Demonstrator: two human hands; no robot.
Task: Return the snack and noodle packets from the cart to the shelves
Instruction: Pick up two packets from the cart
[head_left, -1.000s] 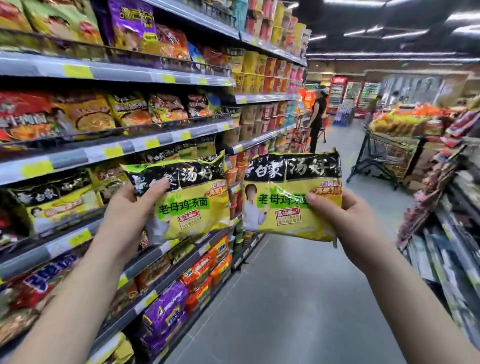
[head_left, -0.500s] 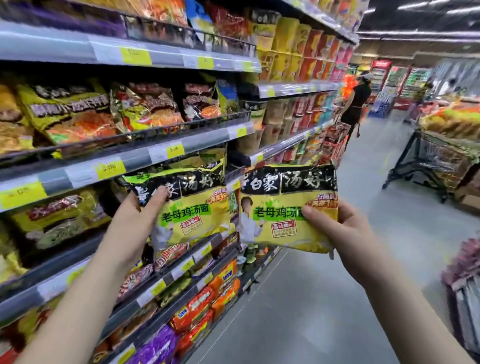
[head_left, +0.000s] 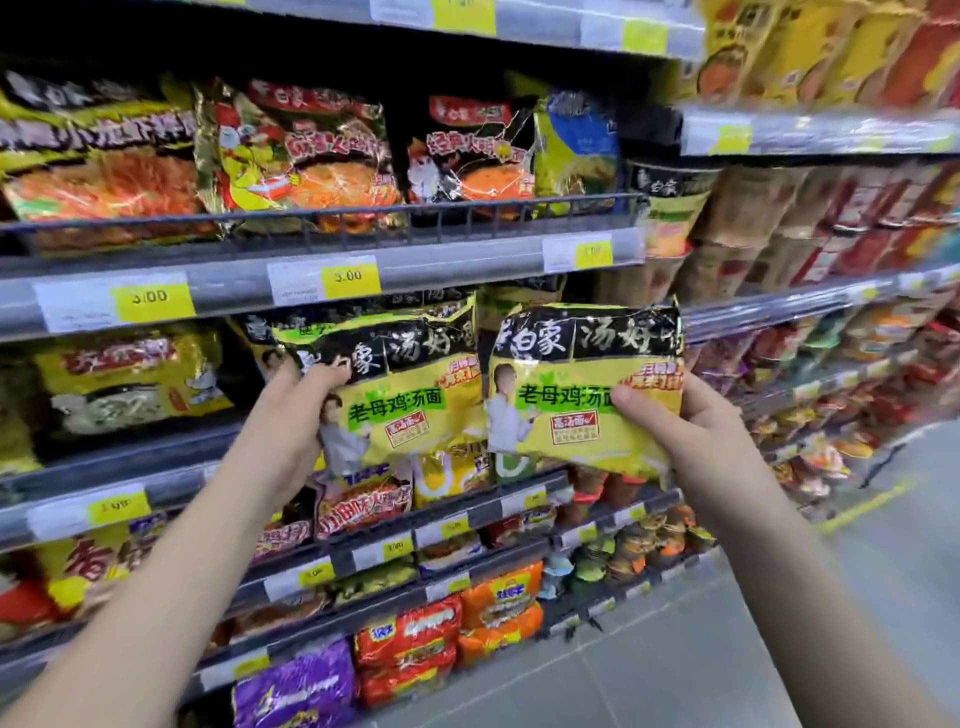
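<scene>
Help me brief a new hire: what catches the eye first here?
Mid-frame, the left hand grips a yellow-and-black noodle pack, the left packet, and the right hand grips its twin, the right packet. Behind them run shelves crammed with bright packets, with a yellow price tag just above.

Landmark: grey shelf rail (head_left: 322, 280). Above rail: wire fence (head_left: 415, 208) bars front; noodle packs (head_left: 306, 156) crammed behind. Just under rail, left part: narrow dark gap (head_left: 244, 395), open, beside yellow pack (head_left: 130, 384). Under rail, right part: left packet (head_left: 415, 405) and right packet (head_left: 582, 415) block bay. Far below-right of rail: bare floor (head_left: 649, 670), open.
</scene>
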